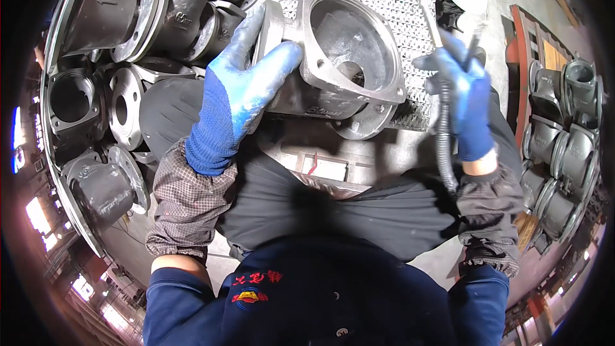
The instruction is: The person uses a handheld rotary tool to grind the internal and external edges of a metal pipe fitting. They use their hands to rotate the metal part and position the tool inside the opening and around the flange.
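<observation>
A dark grey cast-iron valve body (301, 90) lies ahead of me, its wide round opening and square flange with corner holes tilted up. My left hand (246, 93), in a blue glove, grips the flange at its left end, thumb on the near side and fingers over the top. To the right of the casting, my gloved right hand (466, 93) is closed around a hand tool, apart from the casting. The tool is blurred; a slim rod (474, 45) sticks up from the hand, and a ribbed grey hose (444, 134) hangs below it.
Under the casting is a patterned metal grating (419, 64). Several similar castings (106, 186) crowd a bin at my left. More valve bodies (557, 211) are stacked at the far right, beside a red-brown frame (522, 57). A pale rod (428, 16) stands blurred near my right hand.
</observation>
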Demonstrator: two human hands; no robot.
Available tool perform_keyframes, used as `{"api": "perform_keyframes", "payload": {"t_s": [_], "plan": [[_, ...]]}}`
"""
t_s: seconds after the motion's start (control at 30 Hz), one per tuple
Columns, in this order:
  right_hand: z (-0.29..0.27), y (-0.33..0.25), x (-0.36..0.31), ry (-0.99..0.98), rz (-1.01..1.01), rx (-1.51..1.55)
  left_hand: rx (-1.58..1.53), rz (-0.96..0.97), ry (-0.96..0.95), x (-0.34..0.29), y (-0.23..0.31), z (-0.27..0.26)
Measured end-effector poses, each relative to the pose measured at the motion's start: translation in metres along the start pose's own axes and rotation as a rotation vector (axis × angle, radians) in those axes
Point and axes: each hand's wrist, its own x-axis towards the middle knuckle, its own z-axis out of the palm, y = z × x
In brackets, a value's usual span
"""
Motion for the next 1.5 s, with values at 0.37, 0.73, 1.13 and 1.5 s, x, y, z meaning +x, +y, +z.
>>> {"api": "perform_keyframes", "payload": {"t_s": [0.37,0.73,1.13,1.5], "plan": [[-0.002,-0.06,0.034,-0.724,0.215,-0.862,0.846,0.614,-0.143,0.009,-0.004,-0.001],[-0.009,-0.049,0.047,-0.784,-0.005,-0.956,0.579,0.358,-0.148,0.018,-0.007,-0.001],[0.012,-0.062,0.052,-0.817,0.059,-0.947,0.056,-0.141,-0.008,0.018,0.005,0.007],[-0.001,-0.064,0.06,-0.836,-0.213,-1.159,0.592,0.329,-0.159,0.018,0.007,-0.001]]}}
